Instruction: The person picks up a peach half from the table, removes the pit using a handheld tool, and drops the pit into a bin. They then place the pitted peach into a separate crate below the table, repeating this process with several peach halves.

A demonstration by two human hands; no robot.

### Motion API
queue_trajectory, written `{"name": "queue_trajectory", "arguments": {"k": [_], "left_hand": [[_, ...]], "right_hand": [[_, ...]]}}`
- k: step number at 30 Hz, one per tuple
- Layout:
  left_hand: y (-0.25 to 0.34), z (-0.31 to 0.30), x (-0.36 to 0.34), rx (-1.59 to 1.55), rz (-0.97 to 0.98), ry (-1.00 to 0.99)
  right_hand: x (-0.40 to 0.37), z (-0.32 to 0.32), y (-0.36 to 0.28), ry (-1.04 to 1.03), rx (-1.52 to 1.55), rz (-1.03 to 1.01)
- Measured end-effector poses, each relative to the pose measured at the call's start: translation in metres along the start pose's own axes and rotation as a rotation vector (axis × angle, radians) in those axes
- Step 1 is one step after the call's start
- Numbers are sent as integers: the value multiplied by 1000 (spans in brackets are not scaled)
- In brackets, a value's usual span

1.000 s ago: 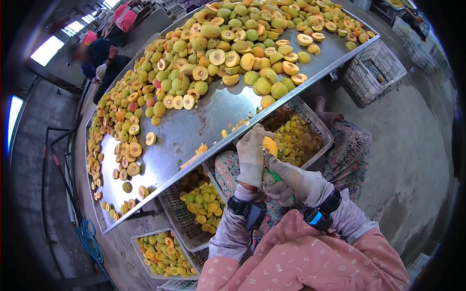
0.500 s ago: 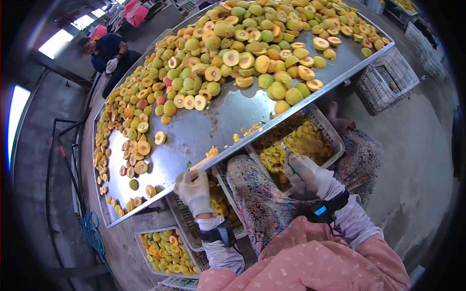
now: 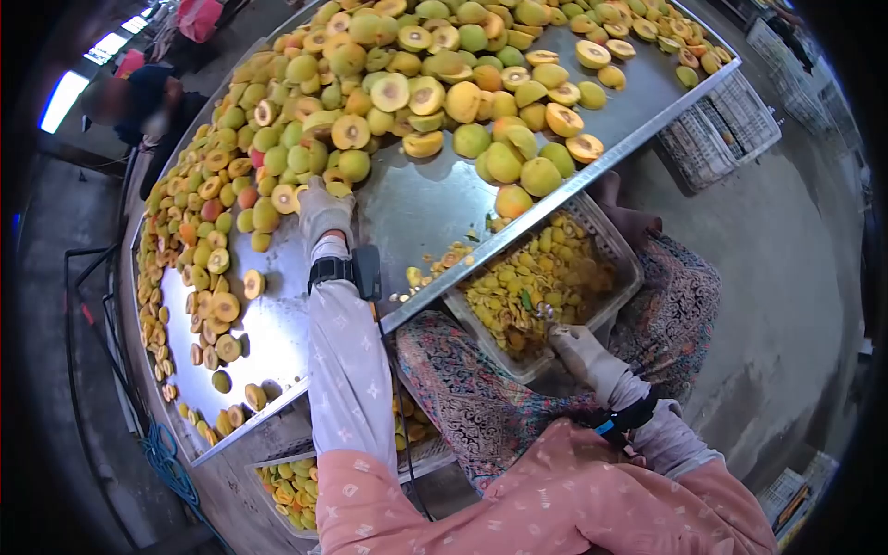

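Observation:
My left hand [image 3: 324,211], in a pale glove, reaches over the metal table [image 3: 407,208] to the edge of the fruit pile. Its fingers are closed around a peach half [image 3: 302,197], which they partly cover. Lower right, my gloved right hand [image 3: 585,356] is closed on a small metal tool [image 3: 546,314] whose tip looks shiny and rounded; its handle is hidden by the fingers. Beneath that tip, a crate [image 3: 632,268] between my knees holds many small yellow fruit pieces [image 3: 518,277].
Halved peaches [image 3: 388,92] are heaped across the table. Fruit scraps [image 3: 435,264] lie by its raised metal edge [image 3: 518,233]. A crate of cut fruit [image 3: 289,490] stands below left, white crates [image 3: 721,129] at right. Another person [image 3: 148,102] sits beyond the table's far left side.
My left hand has moved up from the table's near edge to the fruit pile. My right hand has dropped slightly, with the tool still over the crate. The view has shifted.

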State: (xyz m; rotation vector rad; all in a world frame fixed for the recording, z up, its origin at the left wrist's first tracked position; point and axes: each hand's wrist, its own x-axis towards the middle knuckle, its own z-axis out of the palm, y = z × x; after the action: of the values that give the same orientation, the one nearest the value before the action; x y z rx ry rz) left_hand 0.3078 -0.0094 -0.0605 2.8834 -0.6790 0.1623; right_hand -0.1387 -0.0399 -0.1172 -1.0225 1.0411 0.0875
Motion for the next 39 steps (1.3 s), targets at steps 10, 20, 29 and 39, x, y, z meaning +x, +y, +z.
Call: {"name": "queue_trajectory", "arguments": {"k": [10, 20, 29, 39], "left_hand": [[51, -48, -165, -1028, 788, -263], [89, -83, -260, -1458, 405, -333], [107, -134, -287, -1391, 400, -118], [116, -158, -298, -1653, 146, -156]], "right_hand": [[-41, 41, -71, -42, -382, -499], [-93, 50, -87, 134, -466, -773], [-118, 59, -98, 85, -317, -760], [-101, 71, -78, 6, -193, -699]]}}
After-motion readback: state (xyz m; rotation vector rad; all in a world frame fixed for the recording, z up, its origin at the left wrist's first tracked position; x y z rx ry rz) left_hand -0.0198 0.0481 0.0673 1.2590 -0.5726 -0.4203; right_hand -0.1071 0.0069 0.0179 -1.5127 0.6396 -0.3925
